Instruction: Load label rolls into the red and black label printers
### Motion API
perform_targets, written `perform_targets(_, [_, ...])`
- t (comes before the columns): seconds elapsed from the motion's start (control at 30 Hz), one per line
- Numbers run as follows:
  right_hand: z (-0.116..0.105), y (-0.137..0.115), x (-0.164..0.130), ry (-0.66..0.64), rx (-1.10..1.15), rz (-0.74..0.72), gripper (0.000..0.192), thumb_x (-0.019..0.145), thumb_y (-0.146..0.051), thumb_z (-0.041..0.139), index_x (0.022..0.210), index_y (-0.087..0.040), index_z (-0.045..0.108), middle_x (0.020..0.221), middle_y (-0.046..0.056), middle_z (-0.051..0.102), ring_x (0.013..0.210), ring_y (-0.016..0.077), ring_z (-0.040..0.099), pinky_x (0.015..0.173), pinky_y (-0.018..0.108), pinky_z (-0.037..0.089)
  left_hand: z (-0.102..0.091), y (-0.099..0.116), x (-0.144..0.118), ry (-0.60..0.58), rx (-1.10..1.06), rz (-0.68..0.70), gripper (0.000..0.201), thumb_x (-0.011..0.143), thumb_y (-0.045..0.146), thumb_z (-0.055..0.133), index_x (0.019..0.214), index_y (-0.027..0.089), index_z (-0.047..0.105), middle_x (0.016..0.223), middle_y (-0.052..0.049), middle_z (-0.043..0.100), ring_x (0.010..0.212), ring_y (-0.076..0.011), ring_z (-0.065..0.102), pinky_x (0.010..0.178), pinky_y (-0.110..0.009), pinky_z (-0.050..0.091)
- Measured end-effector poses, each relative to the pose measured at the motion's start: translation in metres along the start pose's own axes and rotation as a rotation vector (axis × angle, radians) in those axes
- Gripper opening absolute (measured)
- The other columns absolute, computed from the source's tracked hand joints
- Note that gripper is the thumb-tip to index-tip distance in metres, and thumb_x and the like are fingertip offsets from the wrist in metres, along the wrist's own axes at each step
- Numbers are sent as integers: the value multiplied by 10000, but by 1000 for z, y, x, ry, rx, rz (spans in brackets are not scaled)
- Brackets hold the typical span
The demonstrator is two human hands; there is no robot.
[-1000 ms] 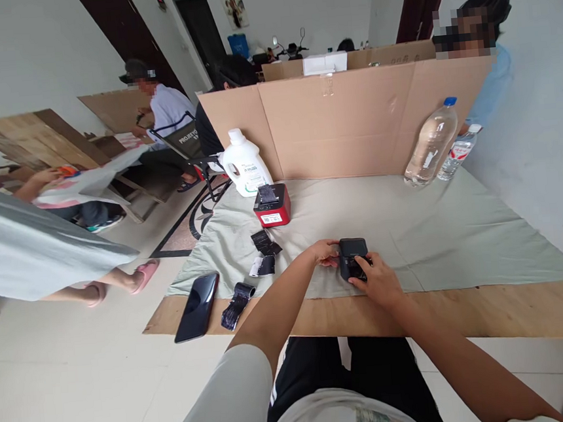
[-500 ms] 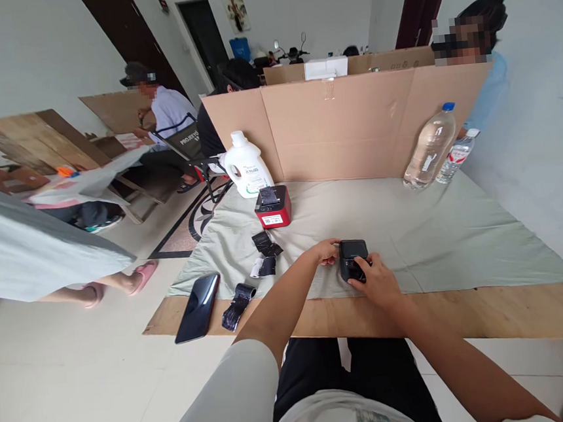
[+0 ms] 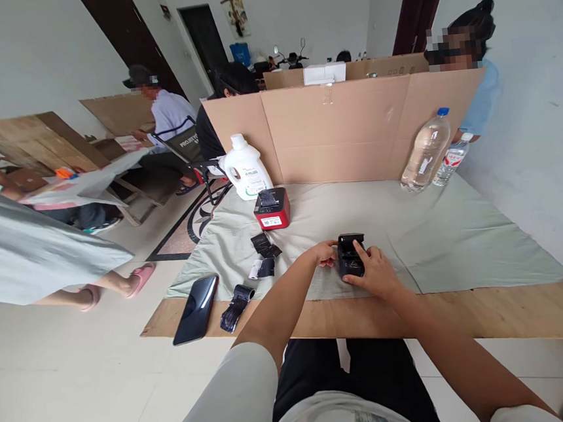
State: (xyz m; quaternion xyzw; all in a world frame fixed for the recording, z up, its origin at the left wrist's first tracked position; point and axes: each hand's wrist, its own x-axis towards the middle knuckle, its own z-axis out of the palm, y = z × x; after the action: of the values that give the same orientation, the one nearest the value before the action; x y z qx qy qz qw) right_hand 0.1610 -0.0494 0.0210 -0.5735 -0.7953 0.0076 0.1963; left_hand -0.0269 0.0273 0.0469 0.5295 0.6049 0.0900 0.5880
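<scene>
A small black box-shaped device, seemingly a portable receipt printer (image 3: 351, 265), rests on the cloth in front of me. Its hinged lid is raised at the far side, and the dark hollow inside partly shows. My left hand (image 3: 325, 254) is at its left edge, fingers curled and the index fingertip against the side near the lid. From the right, my right hand (image 3: 378, 273) grips it, thumb on the near edge and index finger reaching up by the lid. What lies inside the hollow is too dark to make out.
A red and black printer (image 3: 272, 210) stands beyond, near a white jug (image 3: 247, 168). Black paper pieces (image 3: 263, 247), a curled black paper strip (image 3: 237, 308) and a phone (image 3: 196, 310) lie left. Bottles (image 3: 424, 152) stand by the cardboard screen (image 3: 334, 134). Other people sit around.
The black device's lid has swung to a steeper angle and its hollow now shows. My right index finger has moved up toward the lid. My left hand stays at the device's left side.
</scene>
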Motion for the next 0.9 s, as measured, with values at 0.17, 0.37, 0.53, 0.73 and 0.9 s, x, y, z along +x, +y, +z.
perform_targets(0.17, [3, 10, 15, 43, 73, -10, 830, 723, -684, 583, 1418, -269, 403, 1068, 124, 508, 1019, 301, 488, 878, 440, 431, 3, -2, -3, 41, 40, 30, 702, 723, 89, 598, 1391, 207, 416, 770, -32, 668, 500, -99, 572, 398, -156, 285])
perform_targets(0.37, [16, 18, 12, 64, 221, 25, 729, 770, -666, 535, 1360, -243, 475, 1102, 118, 507, 1054, 291, 509, 923, 456, 440, 8, 0, -12, 242, 175, 70, 548, 792, 119, 593, 1326, 146, 472, 843, -56, 679, 637, -148, 633, 571, -225, 451])
perform_targets(0.53, [36, 30, 0, 204, 559, 62, 592, 898, -580, 365, 1326, -182, 461, 1130, 126, 555, 1037, 229, 560, 910, 424, 477, 26, 11, -26, 601, 423, 300, 325, 844, 139, 521, 1163, 160, 583, 1077, -93, 655, 1053, -201, 576, 911, -281, 429])
perform_targets(0.73, [50, 37, -6, 301, 699, 207, 514, 940, -531, 272, 1128, -157, 569, 1081, 132, 631, 1010, 210, 597, 913, 408, 477, 54, 32, -28, 435, 871, 461, 219, 835, 201, 549, 1013, 189, 675, 1084, -97, 666, 1127, -264, 488, 984, -354, 362])
perform_targets(0.9, [48, 36, -5, 298, 688, 194, 500, 945, -523, 264, 1077, -175, 597, 1030, 112, 648, 988, 205, 602, 893, 394, 483, 60, 50, -17, 389, 1017, 350, 220, 802, 168, 587, 1001, 136, 676, 1109, -170, 641, 1147, -315, 474, 956, -388, 358])
